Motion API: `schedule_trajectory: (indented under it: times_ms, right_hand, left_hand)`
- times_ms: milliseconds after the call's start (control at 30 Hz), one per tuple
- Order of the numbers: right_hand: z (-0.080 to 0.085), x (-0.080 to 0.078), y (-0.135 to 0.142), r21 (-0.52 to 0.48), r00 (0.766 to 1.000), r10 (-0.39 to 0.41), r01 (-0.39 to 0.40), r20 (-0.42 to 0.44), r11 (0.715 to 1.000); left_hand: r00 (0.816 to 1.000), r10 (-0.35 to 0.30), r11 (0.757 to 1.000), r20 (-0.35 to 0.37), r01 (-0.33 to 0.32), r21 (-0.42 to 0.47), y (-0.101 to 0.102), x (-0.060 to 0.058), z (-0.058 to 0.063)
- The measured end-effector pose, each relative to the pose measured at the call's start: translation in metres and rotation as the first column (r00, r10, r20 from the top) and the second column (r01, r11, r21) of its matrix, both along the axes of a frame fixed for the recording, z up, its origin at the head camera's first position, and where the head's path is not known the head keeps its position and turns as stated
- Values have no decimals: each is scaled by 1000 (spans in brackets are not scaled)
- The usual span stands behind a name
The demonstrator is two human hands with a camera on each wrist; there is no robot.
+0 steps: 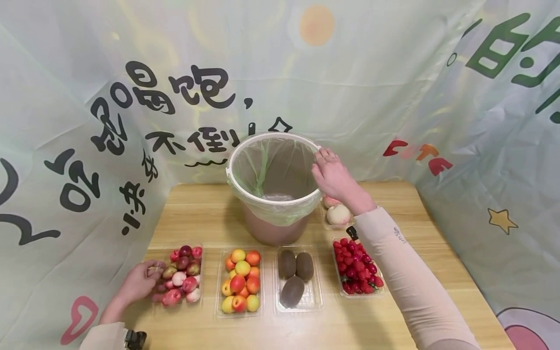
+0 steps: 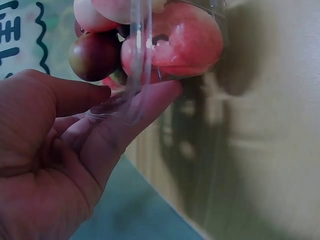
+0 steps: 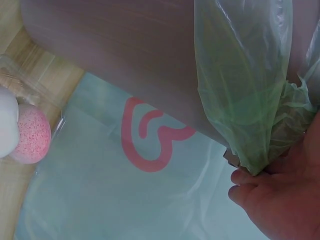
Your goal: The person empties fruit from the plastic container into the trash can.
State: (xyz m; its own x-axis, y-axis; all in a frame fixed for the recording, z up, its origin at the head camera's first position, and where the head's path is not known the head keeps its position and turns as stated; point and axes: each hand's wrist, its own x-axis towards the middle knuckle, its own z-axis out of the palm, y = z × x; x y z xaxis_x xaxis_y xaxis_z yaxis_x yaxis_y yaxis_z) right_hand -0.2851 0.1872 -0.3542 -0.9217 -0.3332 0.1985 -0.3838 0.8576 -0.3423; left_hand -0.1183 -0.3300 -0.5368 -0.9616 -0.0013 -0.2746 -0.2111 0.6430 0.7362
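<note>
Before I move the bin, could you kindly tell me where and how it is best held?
Probably by its white rim, from left and right together: the bin stands upright and narrows downwards. The right hand is at the rim's right side. I'd pinch the overhanging liner too, lest it slip.

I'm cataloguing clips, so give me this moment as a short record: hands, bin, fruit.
Left hand: pinches rim of leftmost tray
Right hand: holds rim of bin
Bin: upright, green-tinted liner overhanging the outside
Front fruit, left to right: pink and dark fruit; red-yellow fruit; three kiwis; small red fruit
Right of bin: pale peaches, partly hidden
</note>
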Motion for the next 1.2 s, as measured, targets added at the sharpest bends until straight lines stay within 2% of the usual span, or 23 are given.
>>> schedule_trajectory:
  times_ms: [167,333,533,733,967,1200]
  right_hand:
    - [0,1,0,-2,1000,-5,5,10,1000]
    - [-1,0,1,3,1000,-12,12,15,1000]
    - [-2,0,0,-4,1000,-17,17,15,1000]
    - [-2,-2,-2,-3,999,-16,16,34,1000]
    - [-1,-1,-1,-1,999,-11,11,30,1000]
    - [-1,-2,-1,4,999,-19,19,32,1000]
  left_hand:
    - [1000,-2,997,0,2,77,1,-5,18]
    - [1000,-19,994,-9,20,108,10,-18,48]
    - [996,-62,982,-64,73,173,25,-32,85]
    - [994,-72,983,-82,84,162,33,-45,116]
    - [987,-98,983,-124,116,144,35,-68,157]
    - [988,-66,986,-137,86,145,40,-91,191]
